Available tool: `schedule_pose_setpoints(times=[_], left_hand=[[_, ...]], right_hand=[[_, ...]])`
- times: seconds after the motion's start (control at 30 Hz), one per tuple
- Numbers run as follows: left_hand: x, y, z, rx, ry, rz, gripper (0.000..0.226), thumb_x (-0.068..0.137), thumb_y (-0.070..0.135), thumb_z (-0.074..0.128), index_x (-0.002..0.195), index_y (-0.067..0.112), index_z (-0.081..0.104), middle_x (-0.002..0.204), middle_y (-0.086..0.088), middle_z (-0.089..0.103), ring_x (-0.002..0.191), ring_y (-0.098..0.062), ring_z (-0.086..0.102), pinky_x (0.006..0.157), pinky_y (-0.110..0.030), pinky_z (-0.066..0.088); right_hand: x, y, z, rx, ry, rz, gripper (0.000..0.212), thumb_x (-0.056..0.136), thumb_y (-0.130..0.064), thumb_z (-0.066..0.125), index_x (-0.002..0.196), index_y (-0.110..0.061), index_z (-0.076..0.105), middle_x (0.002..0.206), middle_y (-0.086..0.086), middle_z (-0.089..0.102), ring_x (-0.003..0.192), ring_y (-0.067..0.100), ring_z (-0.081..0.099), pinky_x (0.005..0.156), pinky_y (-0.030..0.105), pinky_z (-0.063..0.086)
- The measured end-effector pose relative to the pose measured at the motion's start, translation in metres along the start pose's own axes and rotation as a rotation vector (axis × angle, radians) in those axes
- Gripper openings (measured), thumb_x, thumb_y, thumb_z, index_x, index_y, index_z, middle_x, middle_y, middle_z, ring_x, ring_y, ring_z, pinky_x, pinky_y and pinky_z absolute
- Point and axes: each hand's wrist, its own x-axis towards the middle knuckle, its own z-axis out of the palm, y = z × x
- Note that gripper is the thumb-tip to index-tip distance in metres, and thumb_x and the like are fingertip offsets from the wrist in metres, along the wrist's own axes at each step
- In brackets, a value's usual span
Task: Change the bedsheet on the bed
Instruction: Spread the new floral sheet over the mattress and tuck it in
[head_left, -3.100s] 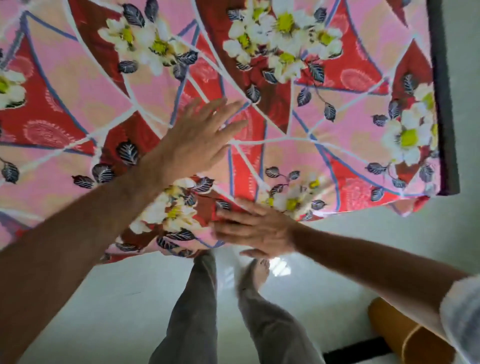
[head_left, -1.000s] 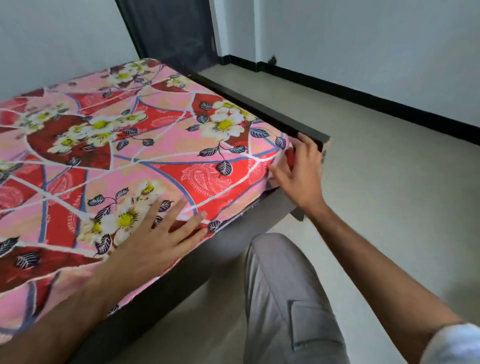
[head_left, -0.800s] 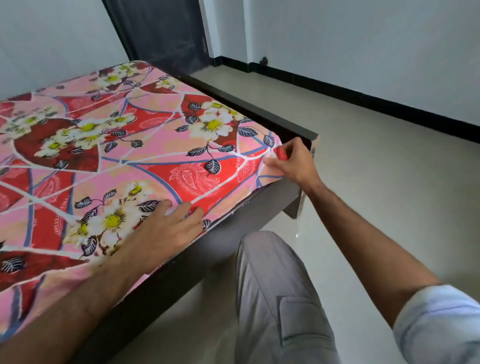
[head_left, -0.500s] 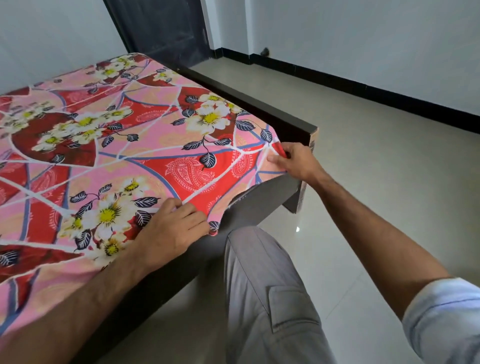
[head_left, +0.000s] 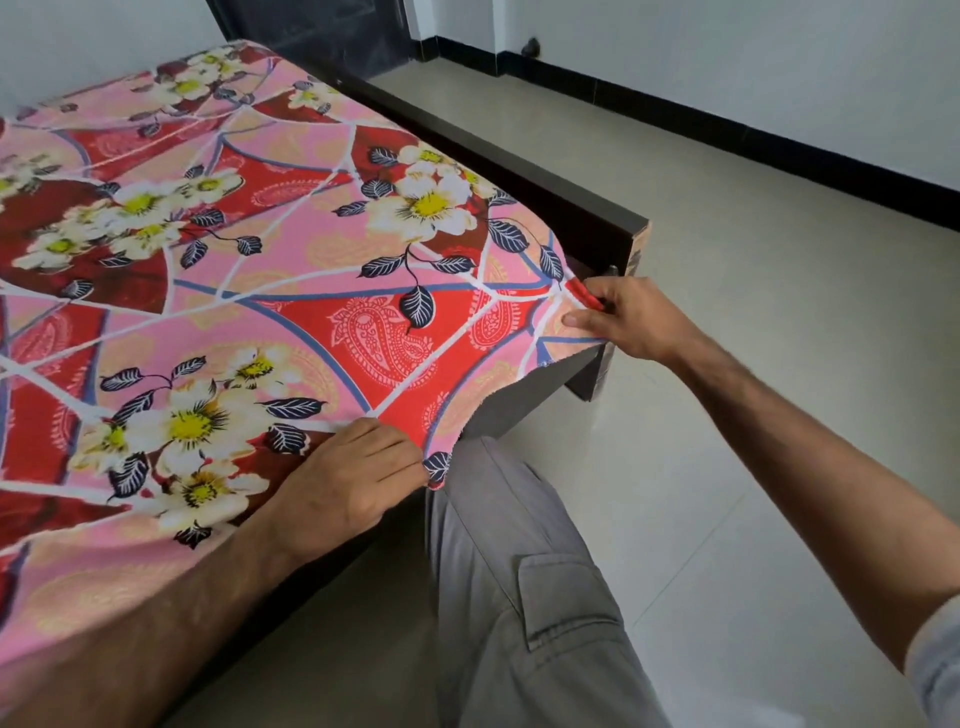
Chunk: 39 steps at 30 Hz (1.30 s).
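Note:
A pink and red bedsheet (head_left: 322, 291) with white flowers and dark leaves covers the bed. My left hand (head_left: 348, 483) grips the sheet's near edge, fingers curled over it at the bed's side. My right hand (head_left: 623, 317) pinches the sheet's corner at the foot end, thumb on top. Between my hands the edge is lifted clear of the dark bed frame (head_left: 592, 218), so the frame's side shows beneath it.
My leg in grey trousers (head_left: 524, 597) stands against the bed side. Beige tiled floor (head_left: 753, 312) spreads to the right. A white wall with a black skirting (head_left: 727, 119) runs along the far side. A dark door (head_left: 322, 26) stands behind the bed.
Both hands went from lying flat on the sheet to gripping its edge. The edge between them has risen off the frame, and the view has moved in closer.

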Motion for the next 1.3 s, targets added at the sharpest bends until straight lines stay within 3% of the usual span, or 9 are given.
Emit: schedule_pose_setpoints(times=[0.17,0.33,0.47,0.53,0.63,0.73,0.87,1.17,1.3], left_hand=[[0.0,0.005,0.009,-0.029,0.001,0.008,0.028,0.102,0.021,0.047,0.094,0.011,0.072,0.097,-0.005,0.069,0.093,-0.022,0.064,0.084,-0.036,0.055],[0.005,-0.013,0.023,0.228,-0.124,0.001,0.031,0.102,0.0,0.037,0.088,0.01,0.063,0.085,-0.008,0.06,0.08,-0.026,0.06,0.071,-0.039,0.051],[0.022,-0.006,0.012,0.244,-0.23,-0.093,0.015,0.081,-0.002,0.065,0.088,0.011,0.062,0.081,-0.008,0.057,0.073,-0.026,0.057,0.066,-0.039,0.048],[0.026,0.008,0.009,0.147,-0.279,-0.256,0.044,0.061,0.004,0.088,0.1,0.01,0.068,0.091,-0.008,0.065,0.08,-0.026,0.064,0.072,-0.041,0.055],[0.027,0.034,-0.006,-0.13,-0.213,-0.485,0.056,0.082,0.033,0.081,0.132,0.019,0.061,0.132,0.001,0.06,0.12,-0.018,0.06,0.1,-0.035,0.05],[0.038,0.059,-0.022,-0.892,0.113,-1.09,0.052,0.088,0.043,0.073,0.137,0.034,0.055,0.139,0.022,0.056,0.131,0.003,0.049,0.104,-0.016,0.04],[0.053,0.049,-0.04,-1.873,0.848,-1.659,0.064,0.094,0.037,0.058,0.146,0.002,0.046,0.137,-0.015,0.061,0.125,-0.029,0.062,0.104,-0.049,0.05],[0.069,0.054,-0.028,-2.187,1.527,-1.644,0.068,0.104,0.054,0.038,0.139,-0.005,0.041,0.131,-0.028,0.054,0.139,-0.046,0.044,0.113,-0.065,0.034],[0.074,0.045,-0.029,-2.16,1.606,-1.67,0.076,0.101,0.065,0.032,0.151,0.007,0.033,0.155,-0.027,0.034,0.148,-0.048,0.025,0.119,-0.066,0.022]], right_hand=[[-0.003,0.007,0.003,-0.013,-0.005,0.011,0.021,0.094,-0.036,0.066,0.106,-0.02,0.062,0.091,-0.021,0.063,0.075,-0.015,0.062,0.058,0.003,0.043],[0.028,-0.006,0.019,-0.275,0.001,0.052,0.035,0.092,-0.043,0.068,0.09,-0.008,0.061,0.087,0.002,0.065,0.076,0.023,0.058,0.067,0.033,0.046],[0.04,-0.024,0.017,-0.394,-0.041,0.189,0.035,0.083,-0.051,0.072,0.083,-0.018,0.059,0.09,0.0,0.064,0.091,0.026,0.065,0.075,0.036,0.05],[0.032,-0.029,0.005,-0.495,-0.161,0.298,0.052,0.075,-0.061,0.074,0.101,-0.018,0.06,0.095,-0.002,0.059,0.098,0.029,0.063,0.085,0.039,0.049],[0.012,-0.041,-0.014,-0.483,0.023,0.373,0.062,0.081,-0.059,0.068,0.122,-0.016,0.053,0.117,0.004,0.062,0.109,0.031,0.06,0.096,0.044,0.045],[-0.005,-0.071,-0.006,0.446,0.113,0.32,0.055,0.087,-0.048,0.069,0.124,-0.012,0.052,0.115,0.01,0.069,0.098,0.023,0.068,0.089,0.044,0.056],[-0.003,-0.106,0.02,1.342,-0.145,0.629,0.06,0.096,-0.053,0.055,0.127,-0.002,0.05,0.126,0.023,0.059,0.115,0.04,0.06,0.094,0.06,0.052],[0.018,-0.14,0.038,1.455,-0.012,0.783,0.081,0.091,-0.078,0.032,0.121,-0.008,0.057,0.116,0.023,0.065,0.125,0.044,0.052,0.107,0.077,0.018],[0.029,-0.157,0.055,1.445,0.107,0.847,0.099,0.076,-0.088,0.034,0.142,-0.016,0.048,0.138,0.016,0.057,0.128,0.036,0.048,0.108,0.074,0.016]])
